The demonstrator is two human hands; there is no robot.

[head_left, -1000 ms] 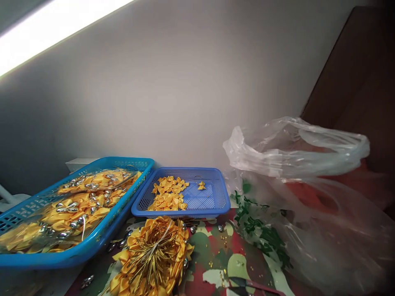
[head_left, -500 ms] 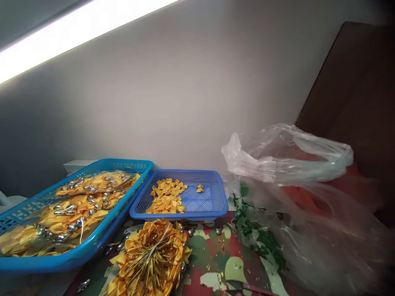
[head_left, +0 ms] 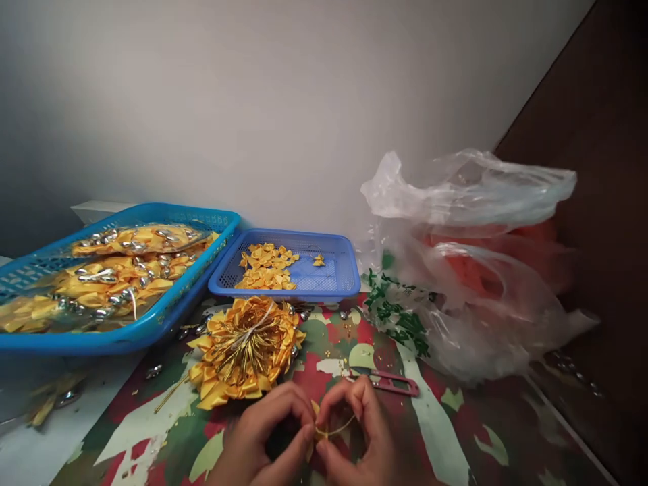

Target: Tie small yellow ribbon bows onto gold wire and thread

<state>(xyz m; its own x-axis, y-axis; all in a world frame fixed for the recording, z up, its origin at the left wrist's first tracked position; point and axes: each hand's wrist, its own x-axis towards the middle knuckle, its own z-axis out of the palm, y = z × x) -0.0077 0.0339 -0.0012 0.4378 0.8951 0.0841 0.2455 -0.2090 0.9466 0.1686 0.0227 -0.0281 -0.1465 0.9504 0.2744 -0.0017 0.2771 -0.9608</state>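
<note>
At the bottom middle, my left hand [head_left: 266, 435] and my right hand [head_left: 364, 432] meet with fingertips pinched together. Between them is a small yellow ribbon bow [head_left: 316, 409], mostly hidden by the fingers. A thin pale gold cord [head_left: 343, 428] loops from it toward my right hand's fingers. Just beyond my left hand lies a bundle of yellow ribbon bows [head_left: 223, 378], its gold cords gathered in the middle by a white tie. A dark-red-handled thread snipper [head_left: 397, 383] rests beyond my right hand.
A blue basket [head_left: 126, 335] with bagged bows and silver beads stands at left. A smaller blue basket [head_left: 324, 293] holds loose bows. Crumpled clear plastic bags [head_left: 486, 324] fill the right side. Loose silver beads and gold bits lie on the camouflage-patterned cover [head_left: 435, 432].
The view has tilted down, so the baskets and bundle sit higher in the picture. Both my hands now show, pinching a ribbon bow and cord; earlier neither was in view.
</note>
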